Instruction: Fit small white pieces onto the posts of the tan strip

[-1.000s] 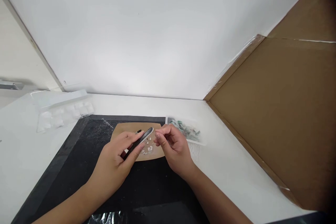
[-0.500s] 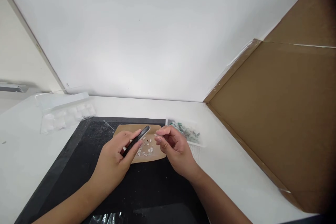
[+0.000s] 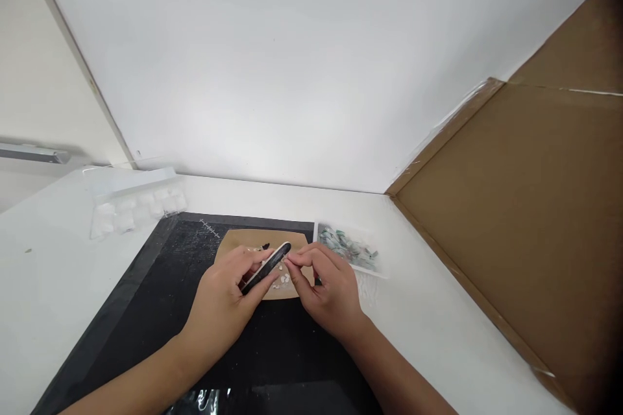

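Observation:
My left hand grips a black nail file with a pale edge, angled up to the right. My right hand pinches a very small pale piece between thumb and forefinger, right against the file's upper end. Both hands hover over a tan card that lies on a black mat. Several small white pieces are scattered on the card under the hands.
A clear tray of greenish-grey small pieces sits just right of the card. A clear plastic blister tray lies at the back left on the white table. A large brown cardboard sheet stands along the right side. Crinkled clear plastic lies near me.
My right hand has moved left until its fingertips meet the file's tip. The file, pulled back half a second ago, is again tilted toward the right hand. The camera shifted slightly.

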### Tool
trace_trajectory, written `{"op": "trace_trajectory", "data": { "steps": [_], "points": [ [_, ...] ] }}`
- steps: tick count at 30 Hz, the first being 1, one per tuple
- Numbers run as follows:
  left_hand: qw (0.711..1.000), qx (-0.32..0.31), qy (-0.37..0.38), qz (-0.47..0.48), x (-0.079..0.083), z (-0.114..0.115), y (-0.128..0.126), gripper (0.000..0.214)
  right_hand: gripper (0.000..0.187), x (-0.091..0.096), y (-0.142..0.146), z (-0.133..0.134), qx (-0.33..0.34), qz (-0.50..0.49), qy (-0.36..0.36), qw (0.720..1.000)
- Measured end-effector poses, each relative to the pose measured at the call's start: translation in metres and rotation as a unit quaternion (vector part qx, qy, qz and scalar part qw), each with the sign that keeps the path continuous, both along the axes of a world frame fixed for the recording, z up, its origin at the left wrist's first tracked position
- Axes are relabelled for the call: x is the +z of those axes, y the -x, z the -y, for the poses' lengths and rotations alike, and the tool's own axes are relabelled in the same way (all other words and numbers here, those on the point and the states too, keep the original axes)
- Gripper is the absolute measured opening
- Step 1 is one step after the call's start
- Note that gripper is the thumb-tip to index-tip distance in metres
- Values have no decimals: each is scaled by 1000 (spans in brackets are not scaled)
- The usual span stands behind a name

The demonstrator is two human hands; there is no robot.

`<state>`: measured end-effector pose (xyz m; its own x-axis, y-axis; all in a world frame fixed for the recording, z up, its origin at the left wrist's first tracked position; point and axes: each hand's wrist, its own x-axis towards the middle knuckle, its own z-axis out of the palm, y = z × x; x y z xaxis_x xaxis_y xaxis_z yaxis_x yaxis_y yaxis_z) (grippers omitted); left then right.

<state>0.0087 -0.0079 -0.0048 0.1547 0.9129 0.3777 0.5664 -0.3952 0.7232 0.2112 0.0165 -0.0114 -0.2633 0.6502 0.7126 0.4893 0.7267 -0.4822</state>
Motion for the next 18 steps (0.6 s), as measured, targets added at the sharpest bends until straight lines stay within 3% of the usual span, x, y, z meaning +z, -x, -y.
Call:
{"op": "trace_trajectory", "data": {
  "steps": [7, 11, 18],
  "points": [
    [995, -45, 59, 65, 3, 3, -2, 23, 5, -8, -4, -3, -34, 47, 20, 998],
    [990, -37, 95, 101, 2, 8, -4, 27, 4, -10, 1, -2, -37, 44, 32, 998],
    [993, -42, 71, 86, 1, 8, -5, 37, 10, -8, 6, -1, -14, 39, 20, 999]
  ]
}}
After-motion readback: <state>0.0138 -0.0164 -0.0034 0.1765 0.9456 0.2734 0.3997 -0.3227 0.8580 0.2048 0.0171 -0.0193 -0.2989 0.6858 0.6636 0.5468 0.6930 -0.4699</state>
